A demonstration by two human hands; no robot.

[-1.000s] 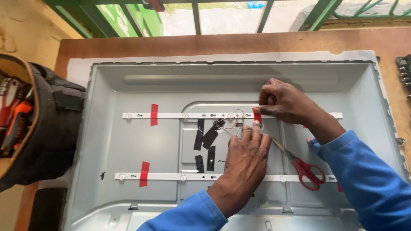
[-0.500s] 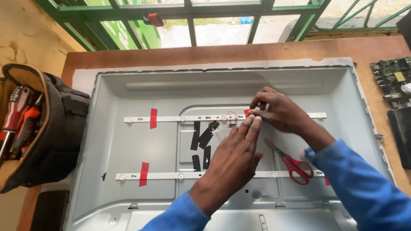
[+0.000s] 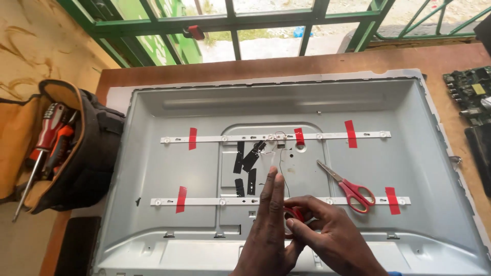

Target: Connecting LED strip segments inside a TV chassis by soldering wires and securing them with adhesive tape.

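six red tape strips, two light strips.

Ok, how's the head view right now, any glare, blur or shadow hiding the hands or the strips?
Head view: even daylight, no hard shadows on the metal back panel; the windows at the top are blown out bright; both LED strips and the scissors are sharp; the left hand and right hand, pinching a red tape roll, look slightly soft.

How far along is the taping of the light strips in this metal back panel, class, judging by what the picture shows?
Done: the upper strip carries three red tape pieces, the lower strip two. In hand: the left hand and right hand hold a red tape roll over the lower strip's middle, scissors lying close by. Left: that middle stretch shows no tape yet.
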